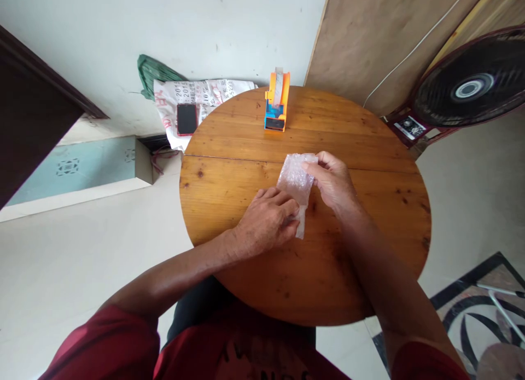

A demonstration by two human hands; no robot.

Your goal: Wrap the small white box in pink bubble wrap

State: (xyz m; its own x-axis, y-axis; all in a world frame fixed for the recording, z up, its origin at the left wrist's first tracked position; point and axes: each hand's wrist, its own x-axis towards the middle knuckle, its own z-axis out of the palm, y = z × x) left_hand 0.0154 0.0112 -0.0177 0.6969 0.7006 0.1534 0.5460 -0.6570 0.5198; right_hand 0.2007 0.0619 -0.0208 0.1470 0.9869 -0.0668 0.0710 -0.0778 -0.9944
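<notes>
A piece of bubble wrap (296,175) lies over the middle of the round wooden table, its long side running away from me. My left hand (268,218) is closed on its near end, with the fingers bent over the left edge and a strip of wrap showing past the thumb. At the far right corner, my right hand (331,180) pinches the wrap between thumb and fingers. Whether anything is folded inside the wrap, I cannot tell. Beyond the hands stands an orange and blue tape dispenser (276,104) with a roll of clear tape.
The round wooden table (381,205) has its far edge near the wall. Left of it, a phone (187,119) rests on a printed white sack (213,93), with a green bag (156,74) behind. A large fan (471,87) stands at the right.
</notes>
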